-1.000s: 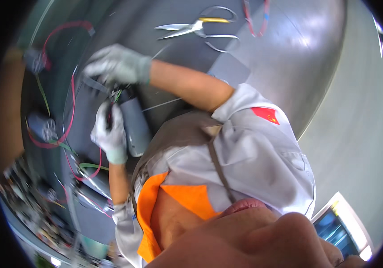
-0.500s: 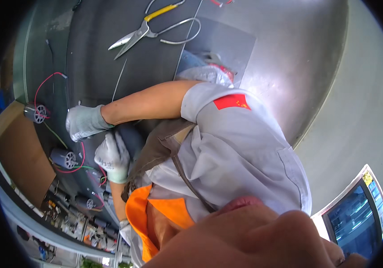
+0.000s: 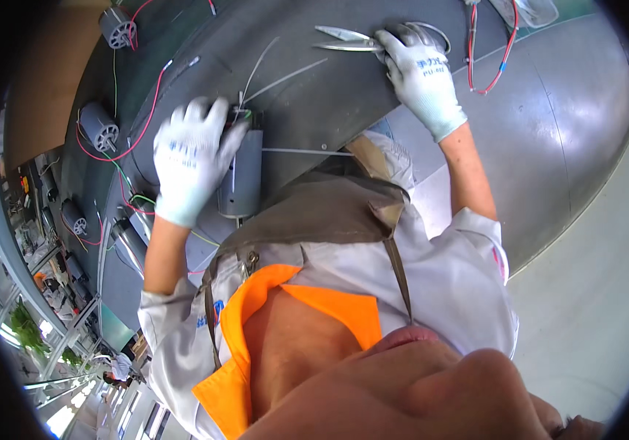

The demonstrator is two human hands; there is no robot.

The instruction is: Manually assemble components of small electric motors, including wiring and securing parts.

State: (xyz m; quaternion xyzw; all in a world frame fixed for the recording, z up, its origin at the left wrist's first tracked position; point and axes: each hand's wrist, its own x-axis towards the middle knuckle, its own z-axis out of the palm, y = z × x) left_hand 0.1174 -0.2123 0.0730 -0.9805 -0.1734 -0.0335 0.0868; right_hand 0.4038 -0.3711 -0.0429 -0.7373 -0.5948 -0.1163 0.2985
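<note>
My left hand (image 3: 191, 158), in a white glove, is at the upper end of a grey cylindrical motor (image 3: 244, 176). Its thumb lies across the motor and its fingers curl at the far side, partly hiding the dark end with a green wire. Two thin white strips, like cable ties (image 3: 285, 78), stick out from that end. Farther right, my gloved right hand (image 3: 424, 84) closes over the handles of metal scissors (image 3: 347, 44). Their blades point left, spread slightly apart, and the hand covers most of the handles.
More motors with red and green wires, such as one motor (image 3: 99, 126), stand at the left on the dark worktop (image 3: 307, 110). Brown cardboard (image 3: 46, 88) lies beyond them. A red wire bundle (image 3: 487, 81) and a clear plastic bag (image 3: 534, 11) are at the far right.
My hands, close together at the left before, are now apart. The right hand has moved right and taken hold of the scissors. The motor beside my left hand now shows.
</note>
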